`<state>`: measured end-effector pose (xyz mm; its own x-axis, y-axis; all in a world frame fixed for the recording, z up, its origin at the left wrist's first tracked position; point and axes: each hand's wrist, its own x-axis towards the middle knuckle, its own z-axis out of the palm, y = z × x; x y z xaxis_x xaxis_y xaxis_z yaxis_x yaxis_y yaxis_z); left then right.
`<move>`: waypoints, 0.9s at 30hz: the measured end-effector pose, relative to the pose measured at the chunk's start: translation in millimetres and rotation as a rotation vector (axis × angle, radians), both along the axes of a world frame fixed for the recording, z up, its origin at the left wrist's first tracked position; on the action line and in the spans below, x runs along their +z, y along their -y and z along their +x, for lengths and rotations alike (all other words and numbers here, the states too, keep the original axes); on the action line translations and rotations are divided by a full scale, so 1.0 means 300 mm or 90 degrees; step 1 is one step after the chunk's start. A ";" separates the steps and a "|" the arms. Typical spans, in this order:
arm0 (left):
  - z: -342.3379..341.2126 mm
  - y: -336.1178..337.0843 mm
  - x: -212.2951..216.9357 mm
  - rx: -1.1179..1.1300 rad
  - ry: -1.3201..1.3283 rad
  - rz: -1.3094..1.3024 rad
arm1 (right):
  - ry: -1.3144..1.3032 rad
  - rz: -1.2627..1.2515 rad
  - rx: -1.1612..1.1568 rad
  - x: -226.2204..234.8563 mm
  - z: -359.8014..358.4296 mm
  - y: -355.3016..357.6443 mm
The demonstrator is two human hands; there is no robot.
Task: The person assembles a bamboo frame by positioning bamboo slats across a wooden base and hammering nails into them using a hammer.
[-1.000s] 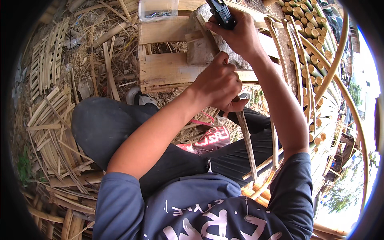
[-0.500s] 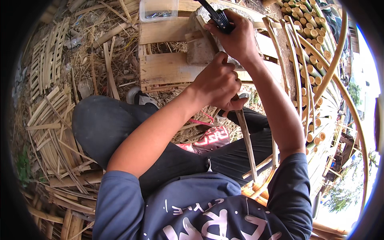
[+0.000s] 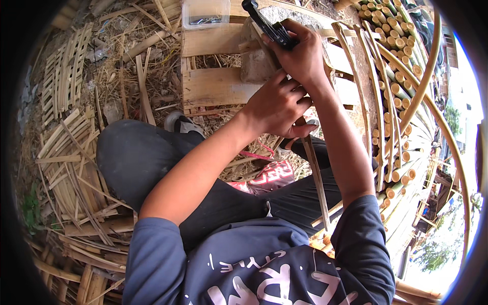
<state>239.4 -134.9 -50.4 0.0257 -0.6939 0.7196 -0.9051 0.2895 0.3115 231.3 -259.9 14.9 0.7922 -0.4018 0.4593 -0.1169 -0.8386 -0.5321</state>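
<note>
My left hand [image 3: 278, 104] grips a thin bamboo strip [image 3: 316, 178] that runs down past my knee toward my lap. Just above it, my right hand [image 3: 302, 57] is closed on a dark-handled knife [image 3: 267, 25], its handle pointing up and left over a grey stone block [image 3: 256, 63]. The two hands sit close together above a wooden pallet [image 3: 216, 86]. The blade itself is hidden behind my fingers.
A clear plastic box [image 3: 205, 12] rests on the pallet's far edge. Bundled bamboo poles [image 3: 396, 61] and long curved canes [image 3: 432, 117] fill the right side. Woven bamboo panels [image 3: 66, 76] and loose slats [image 3: 76, 168] lie on the straw-covered ground at left.
My right hand has tipped the knife handle further up and to the left. My left hand has kept its hold on the strip with hardly any shift.
</note>
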 end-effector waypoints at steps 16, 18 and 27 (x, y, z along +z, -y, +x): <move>-0.042 -0.084 0.054 0.138 0.029 -0.171 | -0.004 0.038 -0.057 -0.007 0.001 -0.036; -0.025 -0.101 0.074 0.137 -0.039 -0.156 | -0.005 0.026 -0.070 -0.002 0.003 -0.044; 0.170 -0.079 0.061 0.338 -0.186 -0.157 | 0.000 0.084 -0.042 -0.005 -0.011 -0.042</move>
